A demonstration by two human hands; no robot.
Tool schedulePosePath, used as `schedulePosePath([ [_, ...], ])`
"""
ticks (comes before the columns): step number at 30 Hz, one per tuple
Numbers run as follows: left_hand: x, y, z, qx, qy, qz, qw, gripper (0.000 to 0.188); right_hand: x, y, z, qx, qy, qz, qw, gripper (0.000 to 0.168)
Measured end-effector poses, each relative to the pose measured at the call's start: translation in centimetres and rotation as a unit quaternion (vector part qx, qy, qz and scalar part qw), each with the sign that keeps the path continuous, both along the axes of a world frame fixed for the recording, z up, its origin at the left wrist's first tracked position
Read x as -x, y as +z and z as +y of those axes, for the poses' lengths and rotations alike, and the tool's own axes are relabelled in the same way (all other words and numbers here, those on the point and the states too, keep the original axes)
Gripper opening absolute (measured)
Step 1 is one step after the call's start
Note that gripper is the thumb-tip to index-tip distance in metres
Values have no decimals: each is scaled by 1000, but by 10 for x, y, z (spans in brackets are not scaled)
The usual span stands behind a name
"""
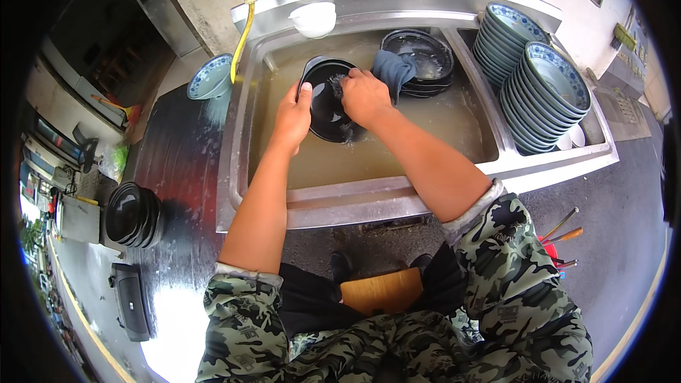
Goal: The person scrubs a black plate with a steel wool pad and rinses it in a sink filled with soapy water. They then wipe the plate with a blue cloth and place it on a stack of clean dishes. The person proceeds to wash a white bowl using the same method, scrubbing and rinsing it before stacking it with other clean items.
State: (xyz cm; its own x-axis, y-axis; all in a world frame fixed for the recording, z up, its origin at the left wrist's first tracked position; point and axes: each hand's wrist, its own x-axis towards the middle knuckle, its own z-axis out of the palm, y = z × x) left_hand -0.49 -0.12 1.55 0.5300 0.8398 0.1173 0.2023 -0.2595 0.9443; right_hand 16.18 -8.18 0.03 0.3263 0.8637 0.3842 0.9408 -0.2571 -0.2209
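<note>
My left hand (292, 117) grips the near-left rim of a black bowl (324, 98), thumb on the rim, and holds it tilted over murky water in a stainless steel sink (340, 218). A dark scouring pad (337, 85) is pinched in my right hand (366, 97) against the bowl's inner wall; the fingertips are partly hidden. Right of the hands, a blue-grey cloth (395, 72) drapes over the edge of stacked black bowls (423, 58) standing in the water.
Tall stacks of blue-patterned bowls (545, 101) fill the right compartment. A white bowl (314, 18) rests on the back ledge. Left are a yellow hose (243, 42), a patterned bowl (211, 80) and stacked black bowls (130, 215) on a dark table (181, 170). A wooden stool (382, 290) is below.
</note>
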Motion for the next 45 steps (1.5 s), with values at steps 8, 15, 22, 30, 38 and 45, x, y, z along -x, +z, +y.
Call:
schedulePosePath([
  [8, 4, -11, 7, -12, 30, 64, 997, 50, 16, -10, 2, 175, 266, 376, 870, 39],
  [15, -1, -17, 4, 34, -15, 178, 983, 50, 1, -11, 1, 180, -30, 50, 982, 35],
  [22, -1, -34, 22, 274, -9, 64, 960, 57, 11, -12, 5, 153, 223, 300, 915, 35],
  [30, -6, -25, 14, 82, 51, 64, 993, 61, 21, 8, -14, 287, 218, 87, 929, 27],
  [38, 1, -33, 22, 202, -14, -3, 979, 67, 27, 3, -3, 13, 135, 68, 988, 25],
  [45, -6, -36, 23, 163, -15, 24, 986, 65, 9, -17, 7, -33, 136, 147, 979, 25],
])
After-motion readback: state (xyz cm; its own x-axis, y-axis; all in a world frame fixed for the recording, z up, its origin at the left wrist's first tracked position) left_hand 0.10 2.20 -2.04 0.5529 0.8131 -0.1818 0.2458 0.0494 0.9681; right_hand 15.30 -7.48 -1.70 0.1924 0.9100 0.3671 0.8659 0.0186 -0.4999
